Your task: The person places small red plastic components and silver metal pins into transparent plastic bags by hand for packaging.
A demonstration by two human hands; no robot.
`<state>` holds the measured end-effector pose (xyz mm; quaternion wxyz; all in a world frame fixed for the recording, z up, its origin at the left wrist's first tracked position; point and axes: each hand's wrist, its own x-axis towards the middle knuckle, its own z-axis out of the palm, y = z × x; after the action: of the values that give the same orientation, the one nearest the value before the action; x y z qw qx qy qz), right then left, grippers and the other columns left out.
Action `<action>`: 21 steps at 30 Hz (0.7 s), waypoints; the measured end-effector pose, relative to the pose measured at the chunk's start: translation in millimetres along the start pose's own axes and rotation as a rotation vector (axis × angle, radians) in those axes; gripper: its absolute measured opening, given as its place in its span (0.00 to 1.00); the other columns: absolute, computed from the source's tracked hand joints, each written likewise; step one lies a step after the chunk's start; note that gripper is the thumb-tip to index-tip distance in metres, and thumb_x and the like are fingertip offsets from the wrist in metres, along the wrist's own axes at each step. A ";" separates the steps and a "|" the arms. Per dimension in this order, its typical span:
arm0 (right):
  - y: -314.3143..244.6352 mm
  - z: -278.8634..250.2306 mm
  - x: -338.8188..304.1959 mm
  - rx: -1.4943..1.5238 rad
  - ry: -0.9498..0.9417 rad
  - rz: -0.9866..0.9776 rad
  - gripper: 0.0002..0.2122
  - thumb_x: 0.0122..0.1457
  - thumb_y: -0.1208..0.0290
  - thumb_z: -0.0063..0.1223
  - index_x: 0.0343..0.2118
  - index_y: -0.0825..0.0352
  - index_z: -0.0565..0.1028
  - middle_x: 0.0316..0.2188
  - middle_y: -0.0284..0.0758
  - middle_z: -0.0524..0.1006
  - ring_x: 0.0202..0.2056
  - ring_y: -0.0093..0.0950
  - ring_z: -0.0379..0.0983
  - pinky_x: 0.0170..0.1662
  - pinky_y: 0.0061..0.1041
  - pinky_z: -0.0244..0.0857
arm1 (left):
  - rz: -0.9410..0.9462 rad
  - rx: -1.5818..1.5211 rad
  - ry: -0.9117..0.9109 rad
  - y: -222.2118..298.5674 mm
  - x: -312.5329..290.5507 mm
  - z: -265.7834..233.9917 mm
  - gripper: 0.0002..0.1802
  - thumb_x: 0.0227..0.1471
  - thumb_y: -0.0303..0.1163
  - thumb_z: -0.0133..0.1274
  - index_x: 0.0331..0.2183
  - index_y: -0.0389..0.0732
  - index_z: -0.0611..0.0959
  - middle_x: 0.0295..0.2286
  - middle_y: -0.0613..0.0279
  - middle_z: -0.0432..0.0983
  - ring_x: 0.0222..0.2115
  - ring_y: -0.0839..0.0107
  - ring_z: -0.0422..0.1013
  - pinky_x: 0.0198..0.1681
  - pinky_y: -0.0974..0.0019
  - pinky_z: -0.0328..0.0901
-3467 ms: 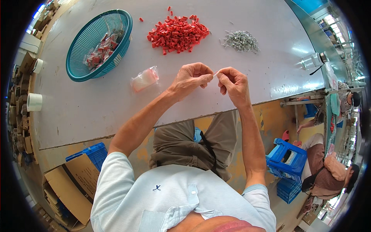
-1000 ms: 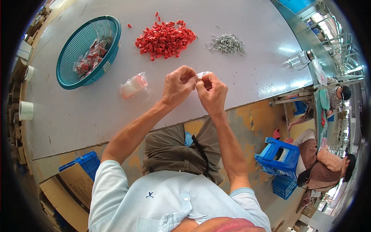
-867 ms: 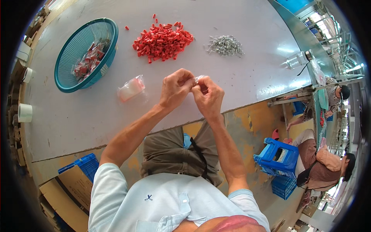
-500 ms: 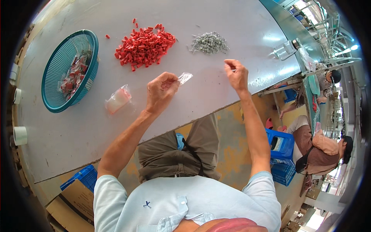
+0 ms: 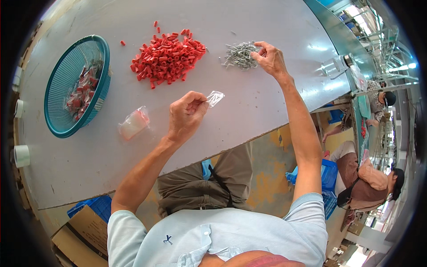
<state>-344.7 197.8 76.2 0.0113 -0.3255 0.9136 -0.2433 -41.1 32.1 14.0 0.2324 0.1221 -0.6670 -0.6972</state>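
Note:
My left hand (image 5: 187, 115) is closed over the table, pinching a small clear plastic bag (image 5: 215, 99) that sticks out from the fingertips. My right hand (image 5: 270, 60) is at the right edge of a pile of small thin grey metal pieces (image 5: 240, 56), screws or pins, too small to tell. Its thumb and index finger are apart, with nothing visible between them. To the left of the metal pile lies a heap of short hollow red plastic sleeves (image 5: 167, 58). A stack of clear bags (image 5: 134, 123) rests on the table left of my left hand.
A teal plastic basket (image 5: 50, 95) at the left contains filled bags with red pieces. A clear jar (image 5: 333, 66) lies at the table's right end. A tape roll (image 5: 22, 155) sits at the left edge. Blue crates (image 5: 328, 178) and a seated person (image 5: 373, 189) are beyond the right side.
My right hand has moved forward and left to the metal pile. My left hand still pinches the bag, a little lower in the picture. The view has shifted slightly.

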 end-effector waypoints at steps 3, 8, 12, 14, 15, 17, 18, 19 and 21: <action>-23.9 -0.8 -1.1 -0.092 -0.088 -0.013 0.22 0.58 0.62 0.66 0.53 0.65 0.81 0.33 0.36 0.83 0.35 0.32 0.80 0.44 0.35 0.76 | 0.004 0.000 0.005 0.5 1.8 -0.4 0.03 0.57 0.18 0.61 0.35 0.33 0.83 0.27 0.66 0.81 0.29 0.82 0.75 0.34 0.75 0.71; -28.5 17.7 3.5 -0.240 -0.080 0.034 0.17 0.59 0.62 0.66 0.48 0.65 0.82 0.35 0.38 0.84 0.38 0.32 0.82 0.45 0.35 0.77 | 0.004 0.062 -0.053 -4.2 2.3 -4.6 0.06 0.58 0.16 0.60 0.38 0.33 0.83 0.31 0.67 0.80 0.33 0.83 0.75 0.38 0.76 0.72; -24.2 29.0 2.6 -0.127 -0.079 -0.024 0.11 0.61 0.66 0.64 0.42 0.65 0.83 0.36 0.40 0.86 0.37 0.32 0.83 0.45 0.33 0.78 | 0.046 0.096 -0.040 -0.3 1.5 -4.2 0.05 0.58 0.16 0.61 0.38 0.33 0.83 0.31 0.67 0.80 0.32 0.84 0.75 0.38 0.76 0.72; -24.2 31.9 3.3 -0.110 -0.078 -0.045 0.10 0.61 0.67 0.64 0.41 0.65 0.83 0.34 0.39 0.86 0.36 0.32 0.83 0.45 0.33 0.77 | 0.028 0.072 -0.049 -2.4 1.5 -5.0 0.05 0.58 0.16 0.61 0.37 0.33 0.83 0.31 0.68 0.80 0.32 0.84 0.75 0.37 0.76 0.72; -23.4 32.6 2.0 -0.094 -0.077 -0.058 0.09 0.61 0.68 0.63 0.41 0.65 0.84 0.32 0.38 0.86 0.34 0.31 0.83 0.45 0.32 0.77 | 0.028 0.070 -0.049 -1.5 1.4 -4.6 0.05 0.58 0.16 0.61 0.37 0.33 0.83 0.31 0.68 0.80 0.32 0.84 0.75 0.37 0.76 0.72; -22.0 33.0 1.8 -0.100 -0.074 -0.070 0.09 0.60 0.68 0.63 0.41 0.65 0.84 0.30 0.37 0.86 0.33 0.31 0.83 0.45 0.32 0.78 | 0.016 0.083 -0.052 1.2 2.3 -3.4 0.05 0.58 0.16 0.61 0.37 0.33 0.83 0.30 0.68 0.80 0.32 0.84 0.75 0.37 0.76 0.72; -26.7 32.9 1.3 -0.102 -0.074 -0.085 0.10 0.60 0.67 0.63 0.41 0.65 0.84 0.29 0.37 0.86 0.32 0.30 0.83 0.45 0.32 0.78 | 0.015 0.084 -0.049 0.8 2.1 -4.3 0.05 0.58 0.16 0.61 0.37 0.33 0.83 0.30 0.68 0.80 0.32 0.84 0.75 0.37 0.76 0.72; -31.0 31.7 0.4 -0.101 -0.075 -0.087 0.10 0.60 0.67 0.63 0.41 0.65 0.84 0.29 0.37 0.86 0.32 0.30 0.83 0.45 0.32 0.78 | 0.015 0.082 -0.050 -0.1 2.0 -5.2 0.05 0.58 0.16 0.61 0.37 0.33 0.83 0.30 0.68 0.80 0.32 0.84 0.75 0.37 0.76 0.72; -39.6 27.5 -1.1 -0.129 -0.134 -0.032 0.11 0.58 0.65 0.65 0.42 0.64 0.84 0.31 0.36 0.86 0.34 0.30 0.83 0.45 0.33 0.78 | 0.016 0.079 -0.050 -1.3 2.0 -5.8 0.05 0.58 0.16 0.61 0.37 0.33 0.83 0.30 0.68 0.80 0.32 0.84 0.75 0.37 0.76 0.72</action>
<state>-315.6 160.0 69.7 0.0475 -0.3554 0.9194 -0.1617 -40.3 26.1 12.6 0.2163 0.1083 -0.7007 -0.6712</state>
